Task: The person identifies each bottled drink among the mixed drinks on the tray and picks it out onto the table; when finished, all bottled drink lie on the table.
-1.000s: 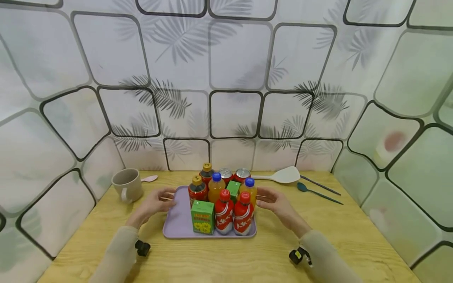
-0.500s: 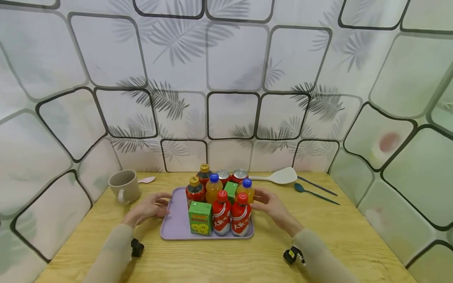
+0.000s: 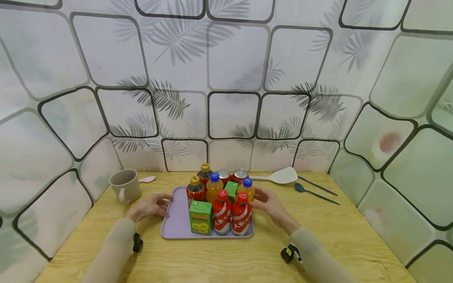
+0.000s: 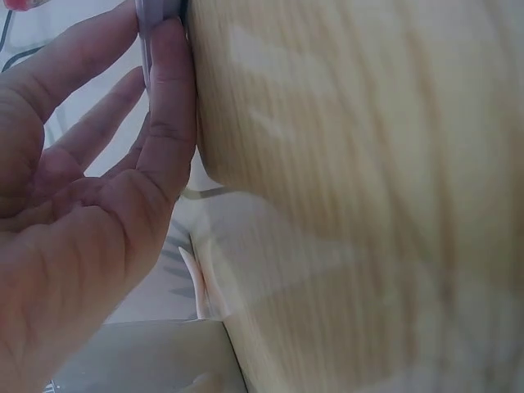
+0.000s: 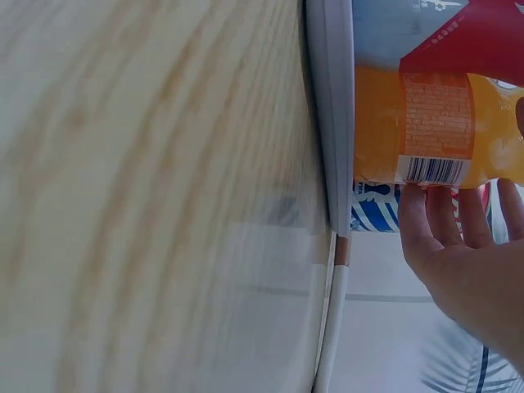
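Note:
In the head view a lilac tray (image 3: 178, 222) bears several drinks. Two red-capped bottles (image 3: 221, 214) and a green drink carton (image 3: 200, 218) stand in front. Blue-capped orange drink bottles (image 3: 214, 188), dark gold-capped bottles (image 3: 196, 191), another green carton (image 3: 231, 189) and two cans (image 3: 240, 175) stand behind. My left hand (image 3: 153, 206) pinches the tray's left rim between thumb and finger; the left wrist view shows the tray edge (image 4: 147, 41) there. My right hand (image 3: 270, 206) touches the right-hand orange drink bottle (image 5: 434, 123) with its fingertips.
A beige mug (image 3: 125, 184) and a pink spoon (image 3: 148, 179) stand and lie at the left. Behind and right of the tray lie a white spatula (image 3: 284, 175), a dark stick-like utensil (image 3: 316, 185) and a teal spoon (image 3: 300, 187). A patterned curtain (image 3: 233, 114) closes the back.
My right hand has moved slightly left, up to the orange drink bottle. My left hand has stayed at the tray's left rim. The head view has shifted slightly.

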Tool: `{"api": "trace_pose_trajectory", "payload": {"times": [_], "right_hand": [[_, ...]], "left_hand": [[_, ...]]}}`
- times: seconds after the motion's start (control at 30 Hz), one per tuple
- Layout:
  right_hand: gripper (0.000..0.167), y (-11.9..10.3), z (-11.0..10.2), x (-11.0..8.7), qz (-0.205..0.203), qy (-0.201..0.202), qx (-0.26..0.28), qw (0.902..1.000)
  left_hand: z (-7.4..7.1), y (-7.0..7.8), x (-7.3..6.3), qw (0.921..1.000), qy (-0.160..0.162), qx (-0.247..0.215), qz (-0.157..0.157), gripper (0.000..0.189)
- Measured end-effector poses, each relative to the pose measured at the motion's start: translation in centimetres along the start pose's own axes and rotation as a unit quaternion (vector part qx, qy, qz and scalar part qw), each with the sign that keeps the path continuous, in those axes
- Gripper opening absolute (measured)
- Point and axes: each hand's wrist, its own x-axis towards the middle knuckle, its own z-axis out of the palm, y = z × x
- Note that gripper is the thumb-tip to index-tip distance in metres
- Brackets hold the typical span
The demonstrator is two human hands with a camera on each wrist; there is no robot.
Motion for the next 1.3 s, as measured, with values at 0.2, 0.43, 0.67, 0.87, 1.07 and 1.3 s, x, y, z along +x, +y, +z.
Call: {"api": "trace_pose_trajectory", "payload": {"times": [0.2,0.43,0.67,0.87,1.07,1.3], "right_hand": [[0.06,0.0,-0.1,0.3,-0.01,-0.006,-0.006,0.9999],[0.065,-0.3,0.1,0.6,-0.032,-0.019,-0.005,0.9993],[0.072,-0.4,-0.1,1.0,-0.058,-0.054,-0.009,0.9968],[0.073,-0.1,-0.4,1.5,-0.077,-0.07,-0.002,0.9946],[0.072,-0.2,-0.6,1.3,-0.079,-0.049,-0.005,0.9956],[0.07,-1.2,-1.3,1.3,-0.097,0.0,-0.018,0.9951]], "left_hand": [[0.0,0.2,0.0,1.0,0.003,0.006,-0.004,0.066],[0.0,0.4,0.0,0.9998,0.006,0.019,-0.009,0.066],[0.2,0.3,0.0,0.9995,0.016,0.024,-0.015,0.065],[0.4,0.3,0.0,0.9996,0.014,0.018,-0.018,0.063],[0.4,0.5,0.0,0.9995,0.014,0.017,-0.022,0.062],[0.3,0.6,0.0,0.9996,0.006,0.013,-0.024,0.062]]}}
